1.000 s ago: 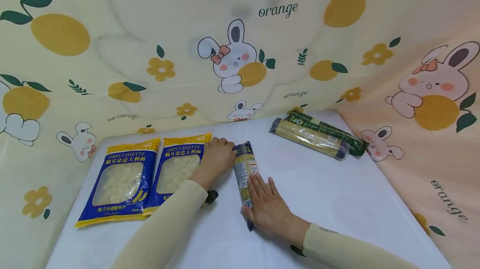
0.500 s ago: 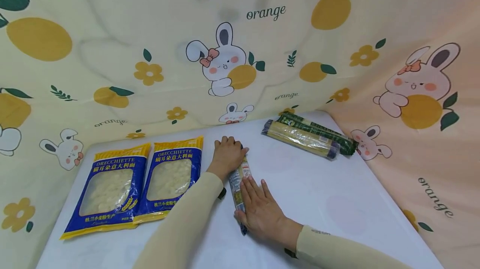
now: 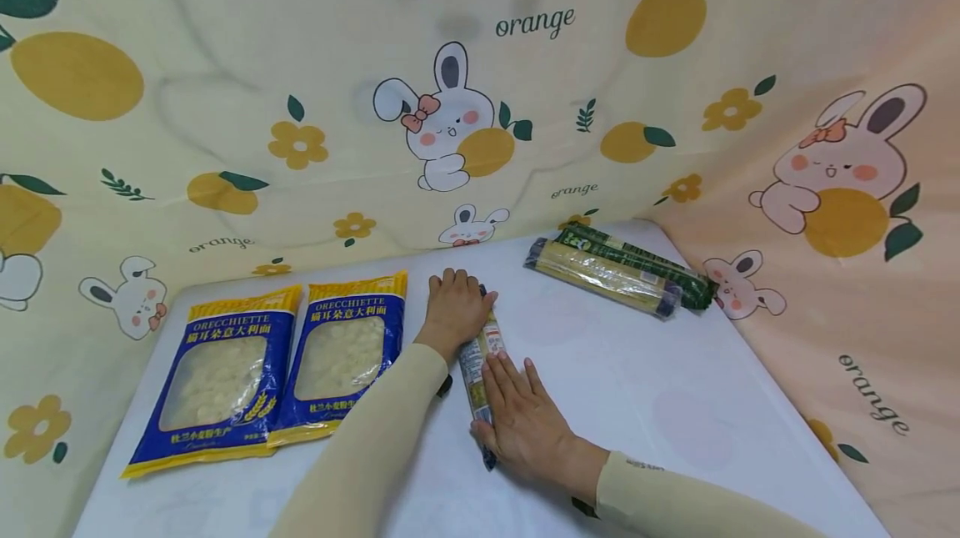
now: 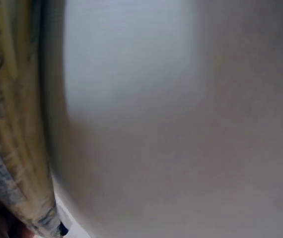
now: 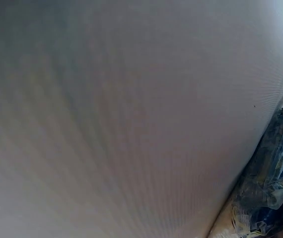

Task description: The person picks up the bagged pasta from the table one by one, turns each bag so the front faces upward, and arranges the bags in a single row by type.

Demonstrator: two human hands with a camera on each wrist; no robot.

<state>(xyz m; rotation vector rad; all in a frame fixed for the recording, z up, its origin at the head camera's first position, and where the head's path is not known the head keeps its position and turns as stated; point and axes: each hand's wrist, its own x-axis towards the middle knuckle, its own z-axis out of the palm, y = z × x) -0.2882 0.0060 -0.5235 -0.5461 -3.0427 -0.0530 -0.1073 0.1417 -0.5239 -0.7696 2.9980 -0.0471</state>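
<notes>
A slim pack of spaghetti (image 3: 477, 388) lies lengthwise on the white table in the head view, with a dark end and a clear middle. My left hand (image 3: 459, 309) covers its far part and holds it, thumb on the right side and bent fingers on the left. Over the near part my right hand (image 3: 528, 421) rests with straight fingers, its thumb at the left edge. The left wrist view shows the pack's yellow strands (image 4: 25, 134) up close. In the right wrist view a crinkled dark end of the pack (image 5: 270, 178) appears at the right edge.
Two blue and yellow orecchiette bags (image 3: 217, 384) lie side by side on the left, partly behind the left sleeve (image 3: 382, 429). At the back right, a clear spaghetti pack (image 3: 600, 275) lies against a green pack (image 3: 645, 264). A printed curtain (image 3: 322, 46) hangs behind the table (image 3: 675, 404).
My left hand has moved right, from beside the second orecchiette bag onto the spaghetti pack's far end. The right hand stays on the pack. The head view has shifted slightly.
</notes>
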